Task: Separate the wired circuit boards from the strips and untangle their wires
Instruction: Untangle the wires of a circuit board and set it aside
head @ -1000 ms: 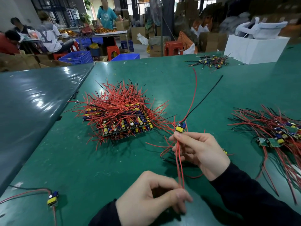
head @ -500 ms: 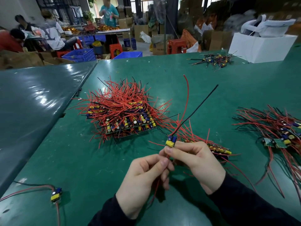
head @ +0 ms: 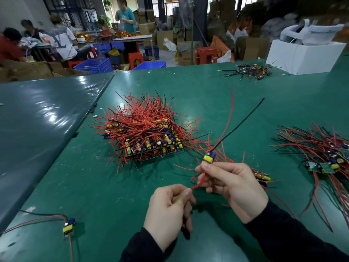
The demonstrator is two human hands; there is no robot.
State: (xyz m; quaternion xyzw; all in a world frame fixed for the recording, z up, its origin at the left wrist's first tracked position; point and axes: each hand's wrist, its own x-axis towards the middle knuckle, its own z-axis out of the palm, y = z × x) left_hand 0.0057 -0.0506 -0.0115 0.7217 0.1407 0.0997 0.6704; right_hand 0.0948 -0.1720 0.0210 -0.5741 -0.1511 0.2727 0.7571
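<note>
My right hand (head: pixel 231 183) pinches a small wired circuit board (head: pixel 209 157) with yellow and blue parts, held upright above the green table (head: pixel 94 186). A long red wire and a black wire (head: pixel 243 120) rise from the board to the upper right. My left hand (head: pixel 169 208) pinches the board's lower red wires (head: pixel 199 182) just below my right hand. A strip of boards (head: pixel 262 176) lies partly hidden behind my right hand. A big stack of board strips with tangled red wires (head: pixel 145 133) sits beyond my hands.
One separated board with red and black wires (head: pixel 69 225) lies at the near left. Another tangle of boards and wires (head: pixel 324 156) lies at the right. A small wire heap (head: pixel 249 70) and a white box (head: pixel 304 55) stand at the far right. People work at tables in the background.
My left hand first rose along the red wires to meet my right hand, then slid back down a little. The board stayed pinched in my right hand.
</note>
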